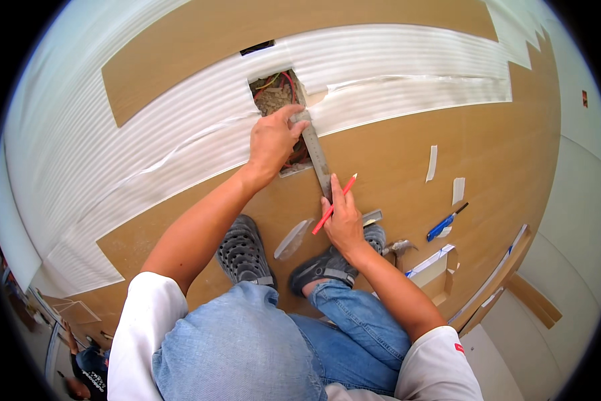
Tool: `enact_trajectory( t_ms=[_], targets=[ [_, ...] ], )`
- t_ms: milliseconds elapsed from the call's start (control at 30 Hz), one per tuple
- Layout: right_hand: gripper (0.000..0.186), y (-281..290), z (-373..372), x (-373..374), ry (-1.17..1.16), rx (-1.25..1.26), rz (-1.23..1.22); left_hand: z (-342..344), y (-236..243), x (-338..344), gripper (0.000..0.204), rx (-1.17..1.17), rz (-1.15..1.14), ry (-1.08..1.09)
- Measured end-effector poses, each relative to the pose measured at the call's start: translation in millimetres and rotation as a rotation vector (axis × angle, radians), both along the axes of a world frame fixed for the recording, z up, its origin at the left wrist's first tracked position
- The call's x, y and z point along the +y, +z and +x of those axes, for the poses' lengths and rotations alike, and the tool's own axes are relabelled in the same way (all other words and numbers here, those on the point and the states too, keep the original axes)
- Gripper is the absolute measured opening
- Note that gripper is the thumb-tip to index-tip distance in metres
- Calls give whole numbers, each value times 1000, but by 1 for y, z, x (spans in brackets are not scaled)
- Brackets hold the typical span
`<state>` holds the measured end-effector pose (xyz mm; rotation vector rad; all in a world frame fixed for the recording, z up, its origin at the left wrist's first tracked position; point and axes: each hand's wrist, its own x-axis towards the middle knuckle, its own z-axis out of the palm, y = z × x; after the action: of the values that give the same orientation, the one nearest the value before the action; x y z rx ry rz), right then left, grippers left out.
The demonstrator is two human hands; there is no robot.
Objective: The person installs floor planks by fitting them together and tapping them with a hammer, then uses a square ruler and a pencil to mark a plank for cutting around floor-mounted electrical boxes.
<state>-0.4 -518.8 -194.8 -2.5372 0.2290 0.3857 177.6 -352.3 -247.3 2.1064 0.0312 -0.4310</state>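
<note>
A steel ruler (317, 155) lies along the right edge of a cutout (273, 93) in the floor, where rubble and coloured wires show. My left hand (272, 139) pinches the ruler's far end between thumb and fingers, partly covering the cutout. At the near end, my right hand (345, 224) grips the ruler, and a red pencil (334, 206) slants across its fingers, tip pointing up and right. A metal piece (372, 217) shows just beyond the right hand; whether it belongs to the ruler I cannot tell.
Brown floor planks (394, 144) border white ribbed underlay (180, 107). A blue utility knife (446, 224), a hammer (400, 247), tape strips (432, 164) and a clear plastic piece (292, 239) lie about. An open box-like opening (440, 277) is at right. Another person (90, 364) is at lower left.
</note>
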Motion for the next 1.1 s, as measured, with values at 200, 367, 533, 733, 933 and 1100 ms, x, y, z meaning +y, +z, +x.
enact_trajectory(
  t_ms=[200,367,533,733,933,1100],
  targets=[
    [66,2,2,1,-6,6,6,0,-2,-3,34,-11,-8,48],
    [68,-4,1,0,53,-65,-42,0,-4,-2,34,-58,7,37],
    [68,-4,3,0,63,-78,-57,0,-1,-3,34,-31,2,44],
    [68,0,3,7,40,16,-83,0,-1,-3,36,-50,19,41],
    [70,-2,3,9,43,-28,-72,0,3,-5,30,-24,17,75],
    [70,-3,2,10,39,-33,-58,0,2,-5,30,-21,22,77]
  ],
)
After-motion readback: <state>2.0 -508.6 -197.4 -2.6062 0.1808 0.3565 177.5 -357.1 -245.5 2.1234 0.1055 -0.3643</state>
